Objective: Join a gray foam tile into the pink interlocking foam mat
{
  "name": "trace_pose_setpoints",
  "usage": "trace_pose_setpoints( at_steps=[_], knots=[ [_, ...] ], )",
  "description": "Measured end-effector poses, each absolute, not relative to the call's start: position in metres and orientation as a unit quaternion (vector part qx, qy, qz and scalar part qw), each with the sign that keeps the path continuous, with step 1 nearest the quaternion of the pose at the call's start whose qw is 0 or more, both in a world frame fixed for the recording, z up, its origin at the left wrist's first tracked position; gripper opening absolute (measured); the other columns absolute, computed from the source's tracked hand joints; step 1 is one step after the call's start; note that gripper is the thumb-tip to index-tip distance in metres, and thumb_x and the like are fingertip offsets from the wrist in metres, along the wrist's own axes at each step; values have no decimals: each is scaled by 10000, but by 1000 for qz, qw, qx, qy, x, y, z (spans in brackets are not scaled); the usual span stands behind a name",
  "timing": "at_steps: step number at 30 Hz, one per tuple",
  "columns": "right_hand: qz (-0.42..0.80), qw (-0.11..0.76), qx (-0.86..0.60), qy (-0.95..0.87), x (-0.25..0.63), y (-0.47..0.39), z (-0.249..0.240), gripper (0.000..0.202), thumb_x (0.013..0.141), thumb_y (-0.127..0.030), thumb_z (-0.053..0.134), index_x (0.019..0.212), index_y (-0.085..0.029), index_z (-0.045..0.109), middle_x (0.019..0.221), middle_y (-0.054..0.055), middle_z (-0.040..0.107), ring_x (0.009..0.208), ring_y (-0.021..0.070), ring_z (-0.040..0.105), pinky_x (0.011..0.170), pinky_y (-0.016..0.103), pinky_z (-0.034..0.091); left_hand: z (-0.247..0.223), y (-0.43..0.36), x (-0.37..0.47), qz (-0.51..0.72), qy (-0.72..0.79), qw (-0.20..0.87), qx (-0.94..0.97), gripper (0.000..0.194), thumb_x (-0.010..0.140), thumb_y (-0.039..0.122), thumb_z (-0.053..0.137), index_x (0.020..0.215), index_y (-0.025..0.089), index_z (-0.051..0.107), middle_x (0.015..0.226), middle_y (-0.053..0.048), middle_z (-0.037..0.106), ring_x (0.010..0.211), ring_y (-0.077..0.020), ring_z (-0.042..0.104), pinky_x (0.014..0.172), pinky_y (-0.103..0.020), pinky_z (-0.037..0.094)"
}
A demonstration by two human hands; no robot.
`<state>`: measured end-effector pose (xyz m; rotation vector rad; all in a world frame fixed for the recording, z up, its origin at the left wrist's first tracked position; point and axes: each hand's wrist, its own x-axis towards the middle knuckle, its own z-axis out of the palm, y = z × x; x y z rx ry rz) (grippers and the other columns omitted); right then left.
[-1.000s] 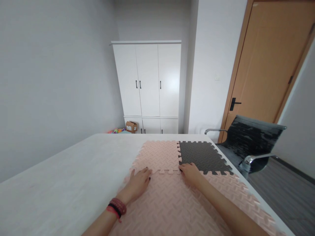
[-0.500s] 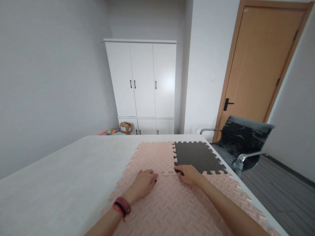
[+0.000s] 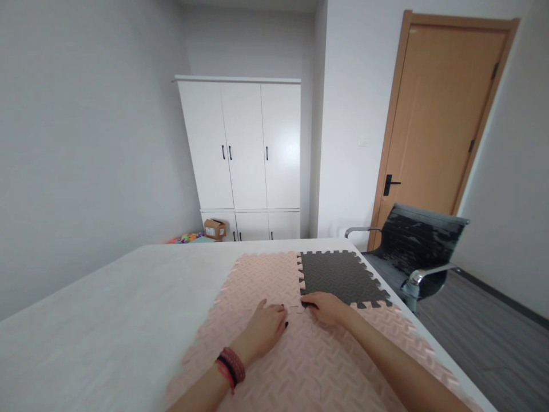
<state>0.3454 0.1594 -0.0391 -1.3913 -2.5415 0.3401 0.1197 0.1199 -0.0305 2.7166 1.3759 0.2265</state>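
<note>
Pink foam mat tiles (image 3: 266,274) with toothed edges lie joined on a white table, and a dark grey foam mat tile (image 3: 338,274) adjoins them at the far right. My left hand (image 3: 268,326), with a red and black band at its wrist, rests palm down on the pink foam beside a seam, its fingers stretched out. At the dark tile's near left corner, where the seams meet, my right hand (image 3: 328,309) presses with its fingertips. Part of that corner is hidden under the fingers.
The white table (image 3: 107,309) extends to the left of the mats. A black chair (image 3: 420,240) with metal arms stands by the right edge. Beyond are a white cabinet (image 3: 244,149), a cardboard box (image 3: 214,229) and a wooden door (image 3: 441,114).
My left hand has slid right along the pink foam, closer to my right hand. My right hand stays at the dark tile's corner. The view has shifted slightly.
</note>
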Motion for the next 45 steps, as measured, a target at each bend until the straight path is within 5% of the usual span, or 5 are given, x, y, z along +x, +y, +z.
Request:
trace_pose_setpoints(
  at_steps=[6, 17, 29, 34, 45],
  knots=[
    [70, 130, -498, -855, 345, 190, -35, 495, 802, -150, 388, 1269, -234, 530, 1356, 51, 525, 1244, 184, 457, 1007, 330, 339, -29, 127, 120, 71, 443, 30, 893, 298, 870, 281, 322, 854, 215, 612, 963, -82, 657, 902, -230, 620, 863, -418, 436],
    [29, 97, -519, -849, 326, 209, -36, 330, 811, -151, 389, 955, -204, 682, 1073, 104, 684, 1061, 233, 579, 903, 383, 385, -29, 128, 111, 71, 432, 29, 899, 246, 862, 255, 341, 865, 226, 585, 983, -50, 655, 904, -206, 625, 792, -324, 474],
    [88, 100, -542, -830, 325, 244, -67, 479, 837, -107, 345, 1239, -296, 524, 1359, 10, 523, 1302, 191, 395, 1055, 531, 267, -30, 136, 105, 71, 422, 26, 903, 222, 859, 252, 365, 856, 242, 586, 950, -25, 663, 856, -210, 630, 776, -346, 479],
    [92, 84, -533, -837, 325, 262, -54, 292, 898, -227, 448, 1154, -217, 588, 1280, 47, 575, 1276, 220, 421, 1054, 529, 294, -30, 136, 102, 77, 420, 26, 904, 206, 855, 257, 379, 841, 236, 583, 934, -28, 661, 853, -212, 633, 762, -339, 480],
    [57, 64, -567, -819, 313, 295, -60, 315, 875, -357, 539, 1132, -179, 580, 1258, 77, 554, 1198, 245, 480, 1022, 545, 344, -23, 147, 99, 74, 395, 19, 915, 157, 811, 223, 416, 758, 239, 563, 863, 9, 660, 792, -187, 634, 702, -295, 459]
  ],
)
